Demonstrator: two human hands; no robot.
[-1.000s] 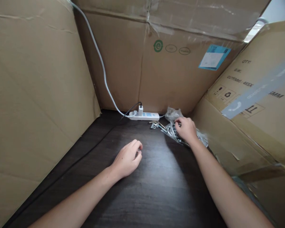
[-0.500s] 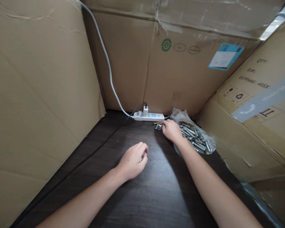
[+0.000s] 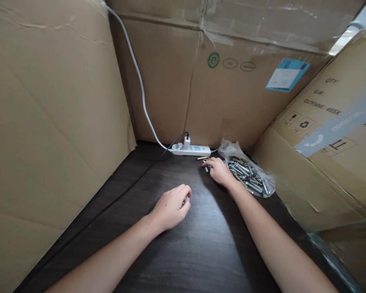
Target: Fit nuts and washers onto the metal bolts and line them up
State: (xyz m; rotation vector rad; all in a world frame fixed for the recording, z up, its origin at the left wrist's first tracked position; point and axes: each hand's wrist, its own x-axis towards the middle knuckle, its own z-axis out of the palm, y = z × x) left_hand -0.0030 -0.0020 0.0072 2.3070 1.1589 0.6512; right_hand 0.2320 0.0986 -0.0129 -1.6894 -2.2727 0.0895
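Note:
My left hand (image 3: pixel 171 206) rests low over the dark wooden surface, fingers curled round a small shiny metal piece (image 3: pixel 185 200) that is mostly hidden. Further forward, my right hand (image 3: pixel 220 171) reaches over a few small loose metal parts (image 3: pixel 207 167), its fingers bent down among them; what the fingertips grip is hidden. Another thin brass-coloured part (image 3: pixel 201 158) lies just beyond those fingers. Right beside this hand lies a clear plastic bag (image 3: pixel 230 149) with many silvery, bolt-like metal pieces (image 3: pixel 247 175) in its open mouth.
A white power strip (image 3: pixel 198 151) with a plugged-in white adapter (image 3: pixel 187 142) lies at the back. Its white cable (image 3: pixel 139 79) climbs left, and a black cable (image 3: pixel 131 185) crosses the left side. Cardboard boxes (image 3: pixel 164 73) wall in the left, back and right.
My right hand has shifted slightly over the loose parts, with its fingers lower and stretched further left. My left hand has hardly moved; less of its metal piece shows.

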